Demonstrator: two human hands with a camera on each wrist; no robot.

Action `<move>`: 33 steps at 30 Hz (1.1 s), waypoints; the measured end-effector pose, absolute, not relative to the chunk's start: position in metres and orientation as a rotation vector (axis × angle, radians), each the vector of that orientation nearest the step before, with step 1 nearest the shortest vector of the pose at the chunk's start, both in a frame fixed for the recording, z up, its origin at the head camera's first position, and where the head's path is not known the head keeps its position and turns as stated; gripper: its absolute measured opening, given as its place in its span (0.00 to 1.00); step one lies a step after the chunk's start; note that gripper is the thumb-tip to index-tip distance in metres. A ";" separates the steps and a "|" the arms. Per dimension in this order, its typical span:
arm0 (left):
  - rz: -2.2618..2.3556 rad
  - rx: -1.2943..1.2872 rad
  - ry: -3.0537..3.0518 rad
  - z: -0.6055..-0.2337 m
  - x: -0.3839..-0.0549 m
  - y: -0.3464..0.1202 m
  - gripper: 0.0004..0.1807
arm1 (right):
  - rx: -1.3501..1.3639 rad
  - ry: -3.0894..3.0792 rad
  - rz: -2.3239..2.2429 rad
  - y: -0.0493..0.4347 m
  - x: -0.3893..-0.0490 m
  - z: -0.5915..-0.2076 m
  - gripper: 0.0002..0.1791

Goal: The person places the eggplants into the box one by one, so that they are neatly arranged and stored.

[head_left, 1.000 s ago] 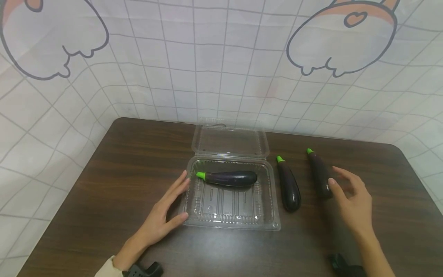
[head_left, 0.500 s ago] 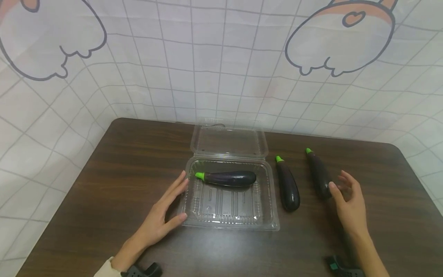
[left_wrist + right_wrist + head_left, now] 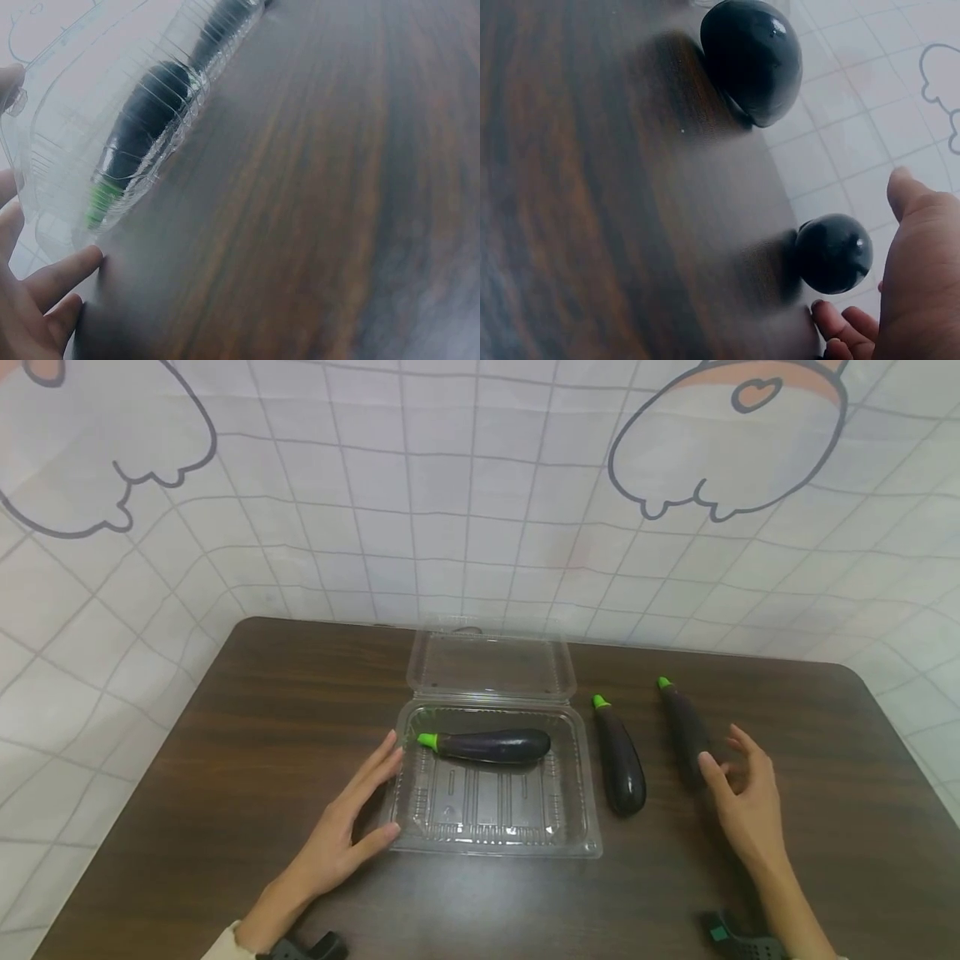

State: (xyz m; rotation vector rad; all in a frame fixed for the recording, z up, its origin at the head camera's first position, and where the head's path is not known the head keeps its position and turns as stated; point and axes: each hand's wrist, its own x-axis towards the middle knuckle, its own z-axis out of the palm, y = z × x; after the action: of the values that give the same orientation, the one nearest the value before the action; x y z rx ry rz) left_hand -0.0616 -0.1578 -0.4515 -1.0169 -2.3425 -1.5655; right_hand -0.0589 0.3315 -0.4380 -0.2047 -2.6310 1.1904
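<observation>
A hinged clear plastic container [image 3: 495,845] stands with its lid [image 3: 491,664] folded back; one eggplant [image 3: 495,746] lies crosswise inside. My left hand [image 3: 341,827] rests along the container's left rim, fingers spread and fairly straight. In the left wrist view its fingertips [image 3: 86,262] are at the container's corner, beside the green stem end. A second eggplant [image 3: 621,760] lies on the table just right of the container. Farther right, my right hand [image 3: 746,797] is at the rounded end of a third eggplant [image 3: 684,727]. The right wrist view shows a gap between thumb [image 3: 904,191] and eggplant [image 3: 836,255].
The dark wood-grain table [image 3: 225,760] runs back to a white grid-patterned curtain [image 3: 450,485] with cartoon drawings. Dark devices are strapped at both wrists, the left one [image 3: 311,947] and the right one [image 3: 738,935].
My right hand has moved slightly left, its thumb now overlapping the far-right eggplant in the head view. The left hand keeps its place on the container. The head view has shifted a little.
</observation>
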 end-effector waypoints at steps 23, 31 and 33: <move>-1.557 -0.999 -2.353 -0.452 -0.060 -0.158 0.40 | -0.269 -2.708 1.010 0.324 -0.066 -0.442 0.41; -1.555 -0.995 -2.360 -0.452 -0.060 -0.158 0.40 | -0.288 -2.688 0.989 0.323 -0.066 -0.442 0.38; -1.557 -0.999 -2.355 -0.452 -0.060 -0.158 0.40 | -0.281 -2.688 0.983 0.323 -0.065 -0.442 0.37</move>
State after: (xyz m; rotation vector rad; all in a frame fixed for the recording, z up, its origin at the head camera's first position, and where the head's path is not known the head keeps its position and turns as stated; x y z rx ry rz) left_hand -0.0604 -0.1576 -0.4520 -0.9992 -2.3552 -1.5566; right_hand -0.0653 0.3229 -0.4424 -0.2811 -2.6880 0.9834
